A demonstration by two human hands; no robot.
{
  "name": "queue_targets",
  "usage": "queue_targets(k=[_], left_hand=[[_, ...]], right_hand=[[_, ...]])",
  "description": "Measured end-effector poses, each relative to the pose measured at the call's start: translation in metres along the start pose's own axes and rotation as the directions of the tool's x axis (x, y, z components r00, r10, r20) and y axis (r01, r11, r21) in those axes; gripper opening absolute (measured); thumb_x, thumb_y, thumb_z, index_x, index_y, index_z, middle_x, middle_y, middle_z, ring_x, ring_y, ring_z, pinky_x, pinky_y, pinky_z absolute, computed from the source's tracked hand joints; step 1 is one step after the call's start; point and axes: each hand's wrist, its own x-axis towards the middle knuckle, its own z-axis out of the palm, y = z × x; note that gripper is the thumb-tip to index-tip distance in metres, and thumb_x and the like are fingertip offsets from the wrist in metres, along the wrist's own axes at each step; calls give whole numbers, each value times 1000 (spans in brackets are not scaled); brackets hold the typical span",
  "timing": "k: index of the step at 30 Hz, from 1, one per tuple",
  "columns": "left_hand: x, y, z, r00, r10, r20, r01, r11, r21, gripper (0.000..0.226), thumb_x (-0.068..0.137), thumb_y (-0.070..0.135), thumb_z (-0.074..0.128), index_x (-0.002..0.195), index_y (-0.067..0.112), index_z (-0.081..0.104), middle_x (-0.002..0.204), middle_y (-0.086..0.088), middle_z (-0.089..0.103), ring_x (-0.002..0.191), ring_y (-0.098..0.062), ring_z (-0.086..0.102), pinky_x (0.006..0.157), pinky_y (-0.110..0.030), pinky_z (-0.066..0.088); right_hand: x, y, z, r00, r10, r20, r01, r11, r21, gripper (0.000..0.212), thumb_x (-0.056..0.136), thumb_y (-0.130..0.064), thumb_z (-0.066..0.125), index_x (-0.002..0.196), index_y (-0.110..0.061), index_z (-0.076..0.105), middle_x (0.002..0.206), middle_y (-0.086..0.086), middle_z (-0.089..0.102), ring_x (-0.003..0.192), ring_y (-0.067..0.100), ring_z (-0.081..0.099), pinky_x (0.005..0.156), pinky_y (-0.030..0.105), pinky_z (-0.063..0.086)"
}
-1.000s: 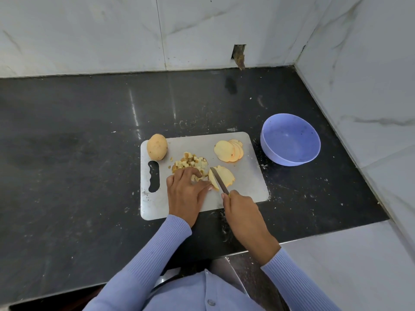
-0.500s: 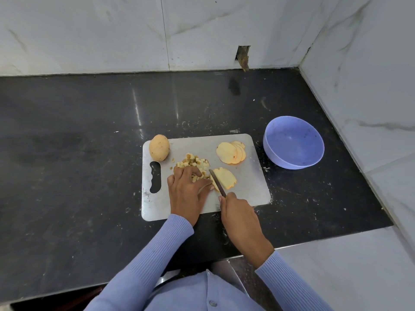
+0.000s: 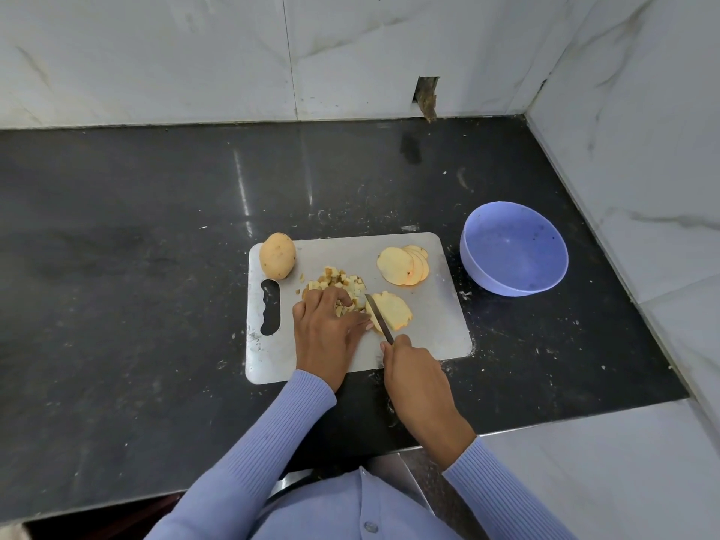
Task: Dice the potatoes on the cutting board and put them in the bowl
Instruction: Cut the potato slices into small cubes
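Your L hand (image 3: 325, 333): fingers curled, pressing stack of pale potato slices (image 3: 391, 310) near centre of grey rectangular cutting board (image 3: 436, 329). Your R hand (image 3: 415, 378): gripping handle of steel-bladed knife (image 3: 378, 317), blade set on stack's left edge. Heap of small potato dice (image 3: 339, 284) just beyond L fingers. Fanned round slices (image 3: 403, 265) at board's far right; whole unpeeled potato (image 3: 277, 255) at far-left corner. Lavender plastic bowl (image 3: 513, 248) w/o potato, on black counter (image 3: 136, 267) right of board.

Sleeves (image 3: 272, 434): pale lilac-blue ribbed knit, long, cuffs at both wrists. Shirt (image 3: 350, 512): same lilac-blue, buttoned front placket, one round button (image 3: 370, 526) visible.
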Motion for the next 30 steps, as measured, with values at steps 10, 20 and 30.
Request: queue_targets(k=[10, 20, 30], left_hand=[[2, 0, -1, 1000, 21, 15, -21, 999, 25, 10, 67, 22, 84, 74, 23, 77, 93, -3, 62, 90, -25, 47, 72, -33, 25], [5, 1, -1, 995, 103, -12, -103, 994, 46, 10, 67, 18, 84, 71, 23, 76, 96, -5, 64, 91, -24, 45, 72, -33, 26], [6, 7, -2, 987, 161, 16, -162, 984, 77, 12, 66, 16, 85, 69, 22, 75, 96, -6, 64, 91, -25, 46, 71, -34, 27]], right_hand=[[1, 1, 2, 1000, -11, 15, 11, 1000, -4, 33, 105, -34, 23, 112, -12, 46, 84, 0, 51, 71, 14, 51, 65, 26, 38], [5, 4, 2, 1000, -16, -7, 16, 997, -78, 27, 105, -26, 25, 111, -9, 46, 90, 7, 60, 73, 20, 53, 63, 28, 35], [1, 12, 4, 1000, -21, 13, 22, 997, -78, 27, 105, -28, 27, 112, -10, 46, 83, 2, 51, 69, 17, 50, 61, 26, 35]])
